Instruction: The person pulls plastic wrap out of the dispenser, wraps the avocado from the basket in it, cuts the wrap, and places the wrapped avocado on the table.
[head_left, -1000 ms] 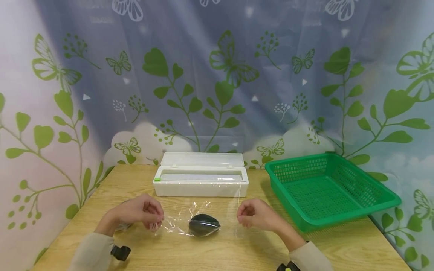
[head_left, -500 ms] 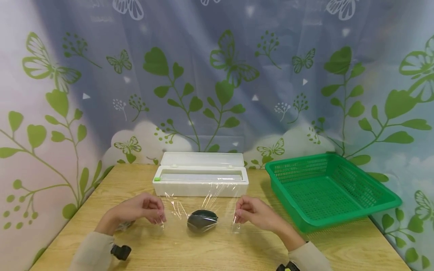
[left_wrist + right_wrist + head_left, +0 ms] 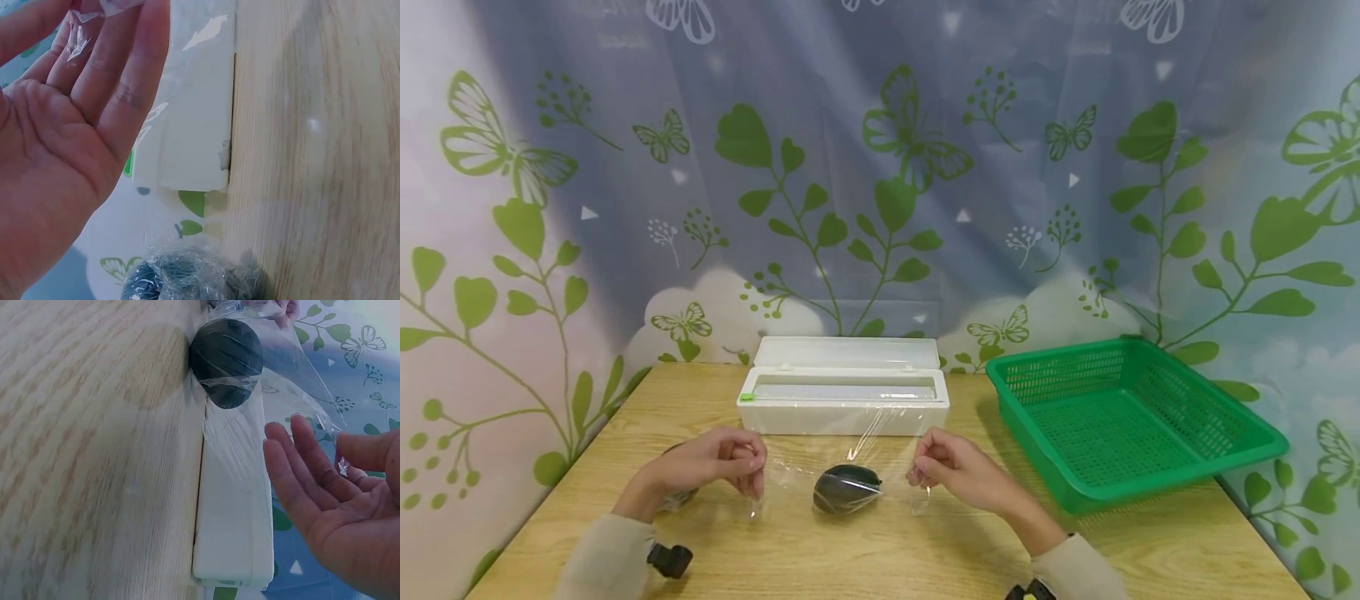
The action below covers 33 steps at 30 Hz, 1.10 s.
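A dark green, oval, avocado-like fruit (image 3: 846, 488) lies on the table with clear cling film over it. In the right wrist view, the film (image 3: 234, 447) clings in creases around the fruit (image 3: 226, 359) and stretches toward the fingers. My left hand (image 3: 722, 463) pinches the film's left side, a little apart from the fruit. To the fruit's right, my right hand (image 3: 958, 471) pinches the other side between thumb and fingers. Behind stands a white cling film dispenser (image 3: 842, 417), its lid raised, with film trailing down its front.
A green plastic basket (image 3: 1067, 467) stands at the right of the wooden table (image 3: 820, 567). Behind the left wrist sits a dark thing wrapped in film (image 3: 187, 275), mostly hidden in the head view. A patterned curtain (image 3: 820, 183) closes off the back.
My right hand has moved left and slightly up; my left hand has shifted slightly right. The fruit has moved slightly left and back, and film creases now run from it toward the dispenser.
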Each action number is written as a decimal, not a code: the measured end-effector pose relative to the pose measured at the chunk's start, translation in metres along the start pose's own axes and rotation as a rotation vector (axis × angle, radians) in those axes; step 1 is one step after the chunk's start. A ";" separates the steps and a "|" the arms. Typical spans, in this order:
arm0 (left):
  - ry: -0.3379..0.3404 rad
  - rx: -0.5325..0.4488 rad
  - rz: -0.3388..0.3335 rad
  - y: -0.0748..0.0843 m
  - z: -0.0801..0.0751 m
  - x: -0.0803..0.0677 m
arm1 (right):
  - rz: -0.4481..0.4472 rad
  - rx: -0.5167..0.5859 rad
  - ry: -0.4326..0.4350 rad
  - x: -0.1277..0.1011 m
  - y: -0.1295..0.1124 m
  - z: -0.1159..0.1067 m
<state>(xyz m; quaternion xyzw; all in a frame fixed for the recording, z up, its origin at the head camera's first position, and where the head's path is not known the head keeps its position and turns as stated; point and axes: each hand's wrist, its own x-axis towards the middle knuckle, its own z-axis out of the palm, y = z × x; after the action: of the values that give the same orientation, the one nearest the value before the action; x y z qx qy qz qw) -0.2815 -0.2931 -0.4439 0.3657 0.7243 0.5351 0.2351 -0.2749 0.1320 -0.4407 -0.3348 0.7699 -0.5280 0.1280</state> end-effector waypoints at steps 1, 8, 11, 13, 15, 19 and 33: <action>0.002 -0.007 0.003 -0.001 0.000 0.000 | -0.005 0.019 -0.002 0.001 0.000 0.001; 0.022 -0.011 -0.013 -0.005 0.003 0.002 | 0.047 0.100 -0.022 0.002 0.003 0.005; 0.018 -0.009 -0.022 -0.006 0.004 0.002 | 0.051 0.076 -0.044 0.002 0.004 0.004; 0.015 -0.015 -0.023 -0.006 0.005 0.002 | 0.036 0.049 -0.063 0.002 0.006 0.002; 0.013 -0.017 -0.022 -0.006 0.004 0.002 | 0.018 0.016 -0.078 0.001 0.006 -0.001; 0.020 0.000 -0.023 -0.006 0.003 0.002 | 0.001 -0.049 -0.068 -0.002 0.006 -0.008; 0.122 0.121 -0.160 -0.001 0.004 0.002 | 0.091 -0.110 -0.012 -0.006 0.003 -0.024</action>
<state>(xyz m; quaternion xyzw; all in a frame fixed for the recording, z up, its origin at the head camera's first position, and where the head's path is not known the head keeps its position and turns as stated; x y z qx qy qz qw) -0.2802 -0.2891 -0.4463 0.2870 0.7952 0.4911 0.2100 -0.2847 0.1539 -0.4351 -0.3089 0.8114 -0.4766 0.1378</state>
